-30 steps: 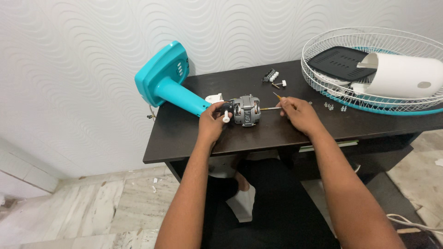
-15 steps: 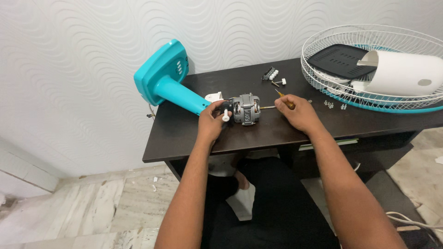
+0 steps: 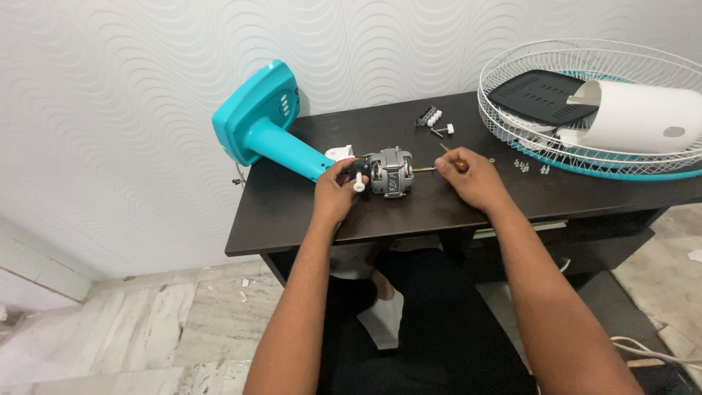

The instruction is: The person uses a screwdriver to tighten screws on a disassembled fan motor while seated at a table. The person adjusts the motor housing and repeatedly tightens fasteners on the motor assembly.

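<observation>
The left hand [image 3: 335,192] is closing around the rear end of a small grey fan motor [image 3: 390,172], fingers curled over its dark back part and a white knob [image 3: 358,183] sticking out just under them. The motor is lying on its side near the middle of the dark surface [image 3: 439,208], its thin metal shaft [image 3: 424,170] pointing toward the right hand [image 3: 472,178]. That right hand is pinching a slim screwdriver [image 3: 452,156] with a yellowish handle, fingers curled tight around it, and resting just beside the tip of the shaft. A teal fan stand [image 3: 267,130] is lying tipped against the wavy white wall, its neck running down to the motor's back end. Behind the hands, a small cluster of black and white small parts [image 3: 431,121] is sitting on the surface. A few loose screws [image 3: 530,167] are lying near the white wire fan guard [image 3: 578,143], which is holding a black grille panel [image 3: 537,95] and a white plastic housing [image 3: 636,117]
</observation>
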